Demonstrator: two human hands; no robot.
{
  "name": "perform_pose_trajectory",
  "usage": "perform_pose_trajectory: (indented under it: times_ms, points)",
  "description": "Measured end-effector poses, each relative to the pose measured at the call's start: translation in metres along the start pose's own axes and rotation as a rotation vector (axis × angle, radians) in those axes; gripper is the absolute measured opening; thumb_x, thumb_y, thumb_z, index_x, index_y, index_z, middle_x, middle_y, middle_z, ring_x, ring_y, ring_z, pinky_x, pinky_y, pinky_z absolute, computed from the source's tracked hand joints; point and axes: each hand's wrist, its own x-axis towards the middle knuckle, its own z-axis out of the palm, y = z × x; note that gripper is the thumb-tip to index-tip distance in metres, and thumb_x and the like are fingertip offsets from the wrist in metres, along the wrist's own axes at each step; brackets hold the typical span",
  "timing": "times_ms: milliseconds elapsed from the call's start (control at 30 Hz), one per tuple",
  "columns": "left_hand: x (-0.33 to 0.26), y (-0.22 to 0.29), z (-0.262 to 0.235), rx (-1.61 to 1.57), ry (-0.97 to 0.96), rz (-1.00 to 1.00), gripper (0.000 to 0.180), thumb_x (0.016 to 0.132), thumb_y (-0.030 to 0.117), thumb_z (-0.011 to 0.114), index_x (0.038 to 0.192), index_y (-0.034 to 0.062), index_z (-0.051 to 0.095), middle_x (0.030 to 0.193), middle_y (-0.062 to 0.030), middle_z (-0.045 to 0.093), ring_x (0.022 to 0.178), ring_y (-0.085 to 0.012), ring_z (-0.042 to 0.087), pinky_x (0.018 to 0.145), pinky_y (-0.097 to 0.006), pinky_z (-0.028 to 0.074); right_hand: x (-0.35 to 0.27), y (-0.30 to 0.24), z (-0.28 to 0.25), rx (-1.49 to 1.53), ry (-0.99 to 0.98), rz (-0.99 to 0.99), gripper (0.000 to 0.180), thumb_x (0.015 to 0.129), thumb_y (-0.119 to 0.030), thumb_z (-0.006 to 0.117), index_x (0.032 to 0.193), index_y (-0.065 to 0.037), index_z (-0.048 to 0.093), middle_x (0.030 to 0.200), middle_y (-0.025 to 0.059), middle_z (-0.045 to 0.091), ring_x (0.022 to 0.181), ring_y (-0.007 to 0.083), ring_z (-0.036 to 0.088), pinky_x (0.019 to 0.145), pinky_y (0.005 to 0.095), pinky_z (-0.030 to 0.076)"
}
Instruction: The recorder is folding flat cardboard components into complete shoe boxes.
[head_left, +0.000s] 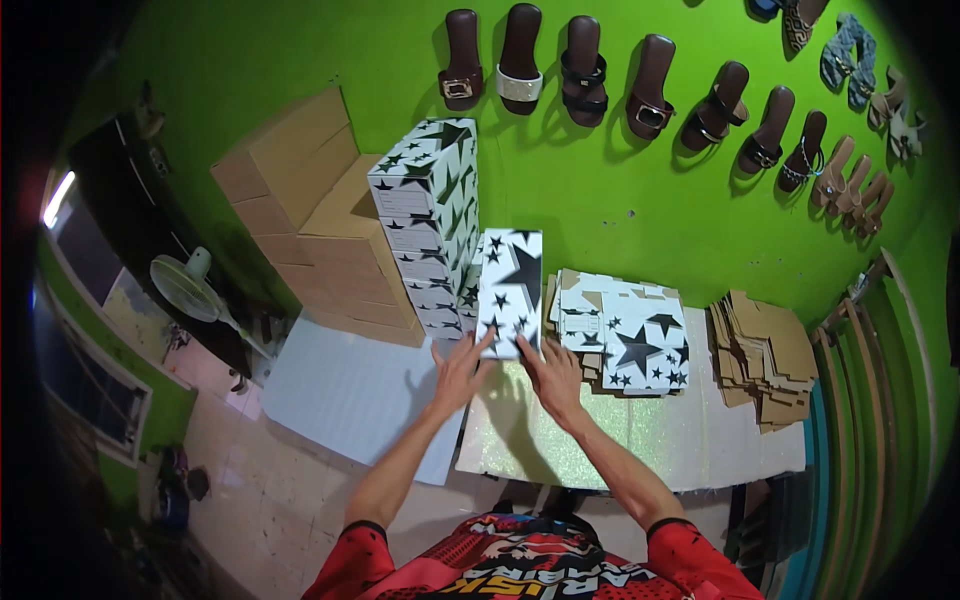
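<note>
A white shoebox (512,280) printed with black stars stands in front of me, with its long side toward the wall. My left hand (460,378) is at its near left corner, the fingers spread and the fingertips on the box. At the near right corner, my right hand (553,382) has its fingers bent onto the box's edge. Both hands hold the box between them. Just left of it rises a stack of matching star-printed shoeboxes (410,200). To the right lie flattened star-printed box blanks (640,345) in a pile.
Plain brown cartons (330,250) are stacked at the far left on a pale blue-white table (345,390). A glittery table (560,440) adjoins it, with flat brown cardboard pieces (765,365) at its right end. Sandals (585,70) hang on the green wall. A fan (187,288) stands left.
</note>
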Motion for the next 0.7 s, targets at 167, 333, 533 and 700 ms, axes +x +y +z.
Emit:
perform_pose_trajectory:
  times_ms: [167, 333, 533, 700]
  points:
    - [0.053, -0.039, -0.025, 0.035, 0.331, -0.084, 0.09, 0.094, 0.039, 0.075, 0.169, 0.0228, 0.027, 0.174, -0.018, 0.023, 0.161, -0.0377, 0.022, 0.117, -0.08, 0.009, 0.084, -0.006, 0.026, -0.045, -0.124, 0.056, 0.067, 0.103, -0.049, 0.061, 0.163, -0.028, 0.04, 0.157, 0.0211, 0.049, 0.139, 0.047, 0.049, 0.11, 0.0579, 0.044]
    - [0.027, -0.03, -0.006, 0.259, 0.203, 0.073, 0.09, 0.089, 0.012, 0.068, 0.169, 0.0139, 0.025, 0.175, -0.0206, 0.017, 0.162, -0.0381, 0.017, 0.125, -0.07, 0.011, 0.104, 0.0, 0.043, -0.072, -0.096, -0.118, 0.064, 0.099, -0.036, 0.07, 0.158, -0.026, 0.048, 0.168, 0.0141, 0.038, 0.149, 0.0459, 0.041, 0.118, 0.0622, 0.037]
    - [0.028, -0.05, 0.036, 0.157, -0.063, 0.018, 0.107, 0.084, 0.018, 0.075, 0.171, 0.0115, 0.013, 0.178, -0.0167, 0.009, 0.164, -0.0357, 0.01, 0.127, -0.066, 0.007, 0.132, 0.009, 0.064, -0.05, -0.235, -0.095, 0.055, 0.098, -0.027, 0.07, 0.152, -0.028, 0.055, 0.159, 0.0094, 0.052, 0.124, 0.0391, 0.067, 0.106, 0.0562, 0.051]
    - [0.047, -0.06, 0.047, 0.174, -0.129, -0.054, 0.112, 0.084, 0.023, 0.078, 0.171, 0.013, 0.008, 0.178, -0.0172, 0.005, 0.164, -0.035, 0.009, 0.127, -0.068, 0.006, 0.152, 0.014, 0.062, -0.116, -0.262, -0.055, 0.056, 0.096, -0.028, 0.072, 0.15, -0.029, 0.057, 0.158, 0.0063, 0.054, 0.111, 0.0338, 0.073, 0.089, 0.0475, 0.06]
